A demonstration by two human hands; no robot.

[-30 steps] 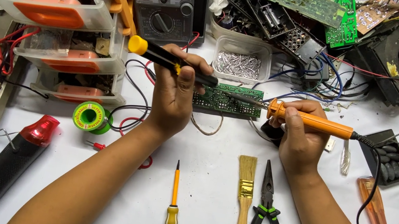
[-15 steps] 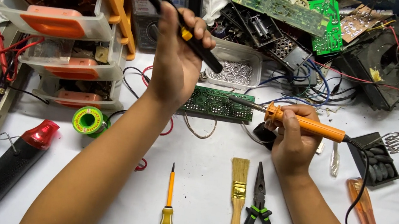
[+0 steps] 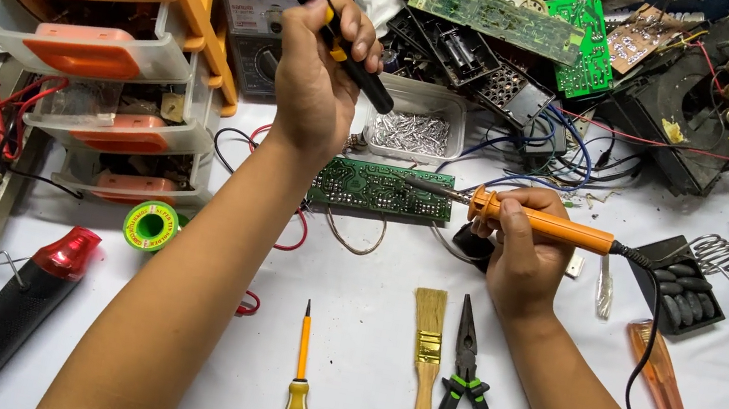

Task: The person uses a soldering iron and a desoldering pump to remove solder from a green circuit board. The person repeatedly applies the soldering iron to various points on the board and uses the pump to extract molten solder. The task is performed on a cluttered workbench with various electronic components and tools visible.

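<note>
Circuit board (image 3: 380, 187), green and rectangular, lies flat on the white counter (image 3: 358, 353), its left end hidden behind the left forearm. Right hand (image 3: 526, 253) grips an orange soldering iron (image 3: 541, 226), metal tip over the board's right end. Left hand (image 3: 319, 77), closed around a black-and-yellow tool (image 3: 336, 25) whose middle is covered by the fingers, has risen higher above the board than half a second ago.

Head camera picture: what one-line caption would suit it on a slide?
Left hand lifts a black-and-yellow tool while the right hand holds an orange soldering iron at a green circuit board.
</note>
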